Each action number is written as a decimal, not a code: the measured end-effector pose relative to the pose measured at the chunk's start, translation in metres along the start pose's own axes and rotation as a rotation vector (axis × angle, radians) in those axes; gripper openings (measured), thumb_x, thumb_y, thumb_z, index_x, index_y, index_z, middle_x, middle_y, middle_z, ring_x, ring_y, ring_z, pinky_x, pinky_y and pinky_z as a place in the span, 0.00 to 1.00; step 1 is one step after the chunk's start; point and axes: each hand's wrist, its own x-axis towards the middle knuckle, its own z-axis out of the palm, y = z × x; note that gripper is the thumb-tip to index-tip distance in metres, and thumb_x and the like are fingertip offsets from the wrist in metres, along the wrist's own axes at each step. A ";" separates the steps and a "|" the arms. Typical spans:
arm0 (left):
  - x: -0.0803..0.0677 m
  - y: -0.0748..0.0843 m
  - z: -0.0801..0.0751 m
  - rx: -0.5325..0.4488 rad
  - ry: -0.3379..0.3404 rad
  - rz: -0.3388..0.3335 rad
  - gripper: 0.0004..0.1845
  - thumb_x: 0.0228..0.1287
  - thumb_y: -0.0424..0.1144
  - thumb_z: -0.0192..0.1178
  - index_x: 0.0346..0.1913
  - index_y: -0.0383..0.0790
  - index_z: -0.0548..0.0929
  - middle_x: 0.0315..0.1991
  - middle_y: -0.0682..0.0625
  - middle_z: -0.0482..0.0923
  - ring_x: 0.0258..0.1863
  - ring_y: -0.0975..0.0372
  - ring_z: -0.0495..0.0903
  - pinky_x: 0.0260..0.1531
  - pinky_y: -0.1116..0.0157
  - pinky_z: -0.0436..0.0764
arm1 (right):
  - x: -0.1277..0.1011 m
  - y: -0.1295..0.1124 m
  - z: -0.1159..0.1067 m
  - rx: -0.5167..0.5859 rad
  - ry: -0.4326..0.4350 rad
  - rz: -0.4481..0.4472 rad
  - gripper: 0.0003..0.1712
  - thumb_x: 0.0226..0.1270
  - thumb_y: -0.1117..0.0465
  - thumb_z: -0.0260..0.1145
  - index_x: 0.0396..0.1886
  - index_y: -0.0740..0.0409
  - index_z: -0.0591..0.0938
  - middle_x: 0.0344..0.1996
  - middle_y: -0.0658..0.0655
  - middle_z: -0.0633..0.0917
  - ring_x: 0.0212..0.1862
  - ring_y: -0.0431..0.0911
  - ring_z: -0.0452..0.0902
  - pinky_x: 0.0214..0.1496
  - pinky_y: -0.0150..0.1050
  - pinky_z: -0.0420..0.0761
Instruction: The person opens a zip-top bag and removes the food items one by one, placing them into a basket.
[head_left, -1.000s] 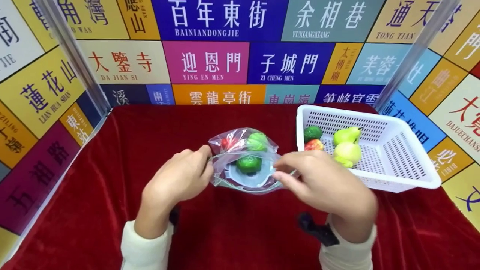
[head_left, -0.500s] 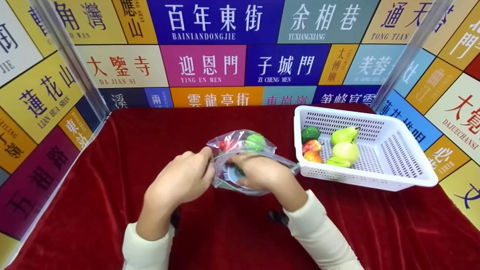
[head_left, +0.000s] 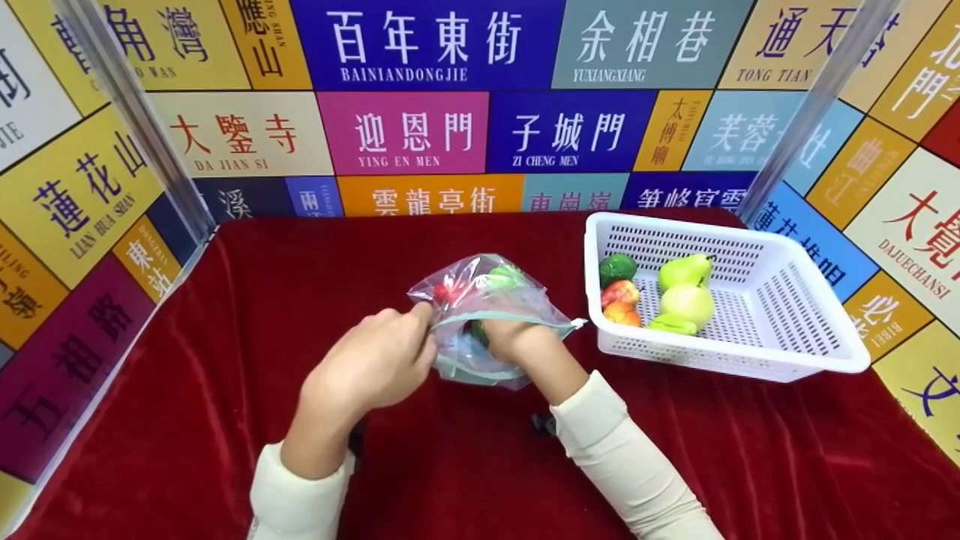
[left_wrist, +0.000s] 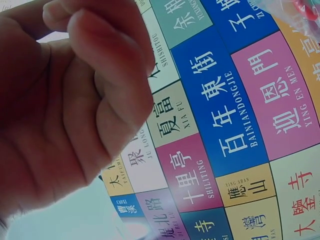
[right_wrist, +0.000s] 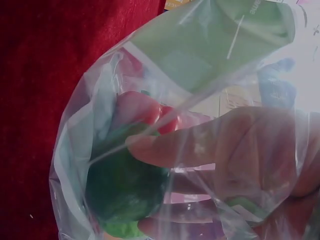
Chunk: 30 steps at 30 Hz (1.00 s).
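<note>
A clear plastic zip bag (head_left: 480, 369) with a pale green strip at its mouth lies in the middle of the cloth. My left hand (head_left: 375, 360) grips the left side of its mouth with curled fingers; that hand fills much of the left wrist view. My right hand (right_wrist: 245, 150) reaches inside the bag, thumb and fingers around a dark green bell pepper (right_wrist: 122, 185). Beside it, within the bag, are a shiny red vegetable (right_wrist: 135, 107) and a light green rounded one (head_left: 504, 277). Plastic film and my right hand partly hide these contents.
To the right stands a white perforated basket (head_left: 795, 352) with a pear (head_left: 686, 271), a round pale green fruit (head_left: 688, 304), a dark green item (head_left: 617, 268) and reddish fruits (head_left: 621, 294). A dark red velvet cloth (head_left: 450, 465) covers the table. Sign-printed panels surround it.
My right hand has moved left from the bag's right rim into its mouth and onto the green bell pepper. The left hand keeps its hold on the bag.
</note>
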 end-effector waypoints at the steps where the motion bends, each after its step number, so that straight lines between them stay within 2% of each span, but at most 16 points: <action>1: 0.000 0.000 0.000 0.002 0.000 -0.001 0.07 0.71 0.38 0.55 0.39 0.37 0.76 0.19 0.48 0.69 0.18 0.59 0.71 0.22 0.63 0.74 | 0.000 0.000 0.000 0.000 0.000 0.000 0.13 0.67 0.66 0.62 0.51 0.59 0.79 0.53 0.58 0.83 0.58 0.52 0.75 0.67 0.50 0.73; 8: -0.001 0.001 -0.002 -0.015 -0.032 -0.026 0.08 0.72 0.39 0.55 0.42 0.36 0.77 0.20 0.48 0.70 0.18 0.60 0.72 0.22 0.64 0.75 | -0.002 0.001 -0.003 0.013 -0.019 0.017 0.14 0.66 0.66 0.63 0.51 0.58 0.80 0.51 0.57 0.83 0.53 0.52 0.75 0.62 0.49 0.75; 14: -0.003 -0.001 -0.005 -0.028 -0.021 -0.041 0.07 0.72 0.39 0.54 0.39 0.39 0.76 0.19 0.48 0.69 0.18 0.58 0.71 0.22 0.63 0.72 | -0.008 -0.003 -0.010 -0.004 -0.016 0.004 0.17 0.63 0.68 0.63 0.53 0.59 0.78 0.49 0.58 0.83 0.50 0.50 0.75 0.58 0.48 0.78; 21: -0.005 -0.002 -0.009 -0.054 -0.020 -0.068 0.07 0.72 0.40 0.55 0.40 0.39 0.76 0.20 0.48 0.69 0.18 0.59 0.72 0.22 0.65 0.73 | -0.026 -0.015 -0.024 0.128 -0.050 0.026 0.24 0.63 0.71 0.64 0.59 0.57 0.76 0.50 0.57 0.82 0.48 0.49 0.74 0.54 0.45 0.77; 24: -0.006 -0.002 -0.011 -0.070 -0.014 -0.076 0.07 0.72 0.40 0.55 0.41 0.39 0.77 0.20 0.48 0.70 0.18 0.60 0.72 0.21 0.65 0.73 | -0.038 -0.018 -0.029 0.121 0.001 -0.009 0.24 0.63 0.69 0.65 0.60 0.56 0.76 0.50 0.58 0.83 0.46 0.49 0.77 0.53 0.46 0.79; 27: -0.006 -0.003 -0.012 -0.084 -0.012 -0.083 0.07 0.72 0.40 0.55 0.42 0.39 0.77 0.20 0.49 0.71 0.17 0.61 0.72 0.20 0.66 0.73 | -0.050 -0.022 -0.035 0.067 0.049 -0.040 0.28 0.63 0.64 0.69 0.63 0.52 0.74 0.52 0.58 0.83 0.45 0.51 0.80 0.52 0.48 0.82; 30: -0.007 -0.003 -0.013 -0.088 -0.012 -0.087 0.07 0.72 0.40 0.55 0.42 0.39 0.77 0.20 0.49 0.71 0.17 0.61 0.72 0.20 0.66 0.73 | -0.061 -0.028 -0.042 0.017 0.084 -0.058 0.30 0.62 0.59 0.72 0.63 0.51 0.74 0.49 0.59 0.84 0.43 0.53 0.82 0.50 0.50 0.83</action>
